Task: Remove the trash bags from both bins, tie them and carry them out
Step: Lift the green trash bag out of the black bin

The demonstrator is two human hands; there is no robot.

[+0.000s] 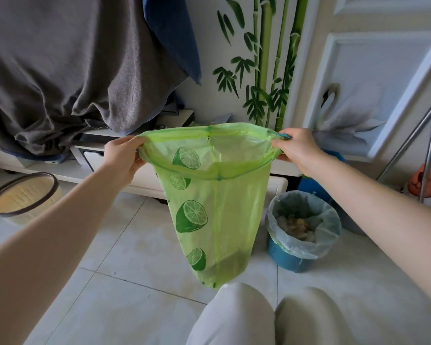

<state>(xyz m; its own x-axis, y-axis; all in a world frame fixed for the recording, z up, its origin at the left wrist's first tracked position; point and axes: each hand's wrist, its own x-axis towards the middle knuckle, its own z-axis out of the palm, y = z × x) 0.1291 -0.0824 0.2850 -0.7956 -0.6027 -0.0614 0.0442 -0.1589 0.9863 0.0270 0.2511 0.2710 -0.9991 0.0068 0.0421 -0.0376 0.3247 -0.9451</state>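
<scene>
A translucent green trash bag [217,215] printed with lime halves hangs in the air in front of me, its mouth stretched wide. My left hand [121,158] grips the left side of its rim. At the right side my right hand [297,150] pinches the rim where a blue drawstring shows. The bag's bottom looks slightly dark with a little content. A small blue bin [288,257] stands on the floor to the right, lined with a clear bag [330,220] that holds trash. To the left sits a cream bin with a dark rim [0,192]; no bag shows in it.
A low white cabinet [157,180] runs behind the bag, with grey fabric [60,70] draped above it. Metal poles [423,135] lean at the right by a white door. My knees in pale trousers [239,317] are at the bottom. The floor is pale tile.
</scene>
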